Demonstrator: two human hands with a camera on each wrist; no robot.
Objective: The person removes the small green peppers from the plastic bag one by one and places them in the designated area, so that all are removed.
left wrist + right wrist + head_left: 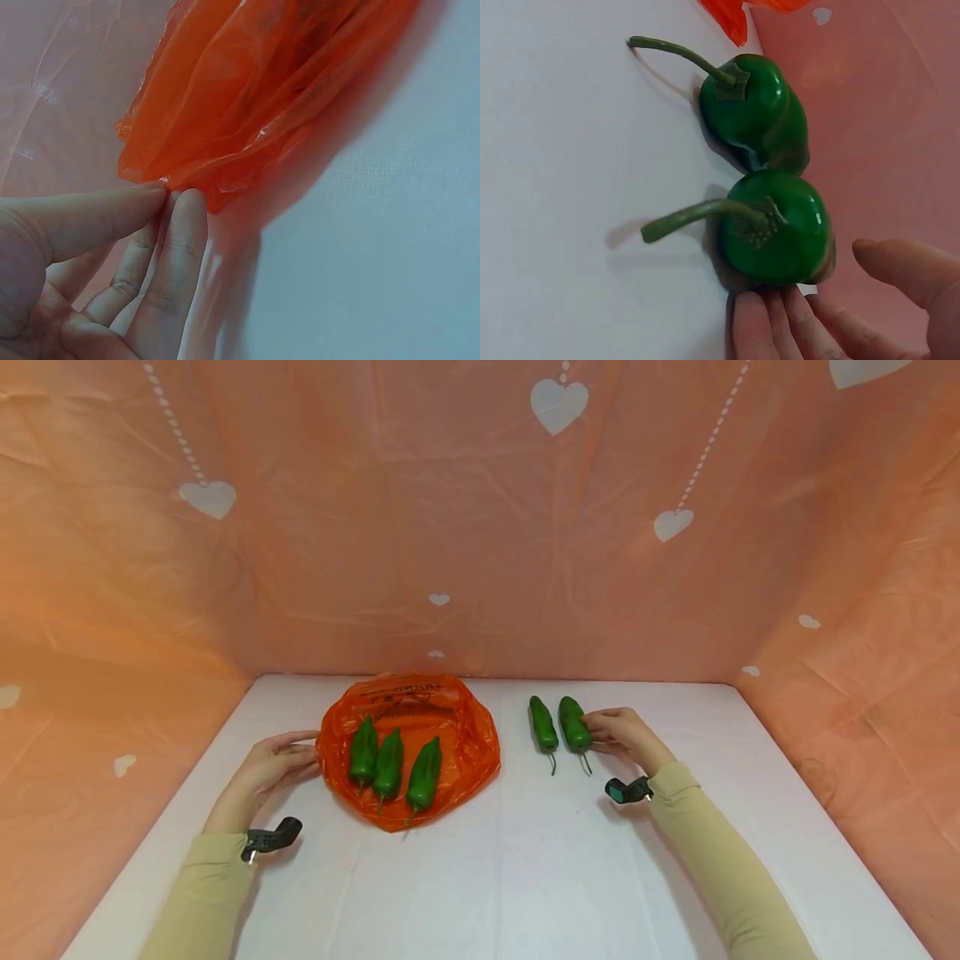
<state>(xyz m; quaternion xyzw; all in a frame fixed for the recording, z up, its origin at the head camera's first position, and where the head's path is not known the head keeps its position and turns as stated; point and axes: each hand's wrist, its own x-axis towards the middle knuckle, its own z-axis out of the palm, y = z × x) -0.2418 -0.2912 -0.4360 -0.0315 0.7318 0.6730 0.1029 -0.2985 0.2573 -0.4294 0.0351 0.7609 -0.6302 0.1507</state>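
Observation:
My left hand (268, 770) pinches the left edge of an orange plastic bag (474, 739) between thumb and fingertips; the left wrist view shows the bunched film (217, 120) up close. Three green peppers (424, 774) lie on the bag, stems towards me. To the right of the bag, two more green peppers lie side by side on the white surface. My right hand (624, 735) is at the nearer one (574, 724), its fingertips against the side while the thumb stands apart in the right wrist view. The other pepper (543, 724) lies just left of it.
A white tabletop (465, 893) stretches out in front of me. Peach-coloured sheeting (480, 543) with white hearts encloses it at the back and both sides. Each wrist carries a small black camera (273, 839).

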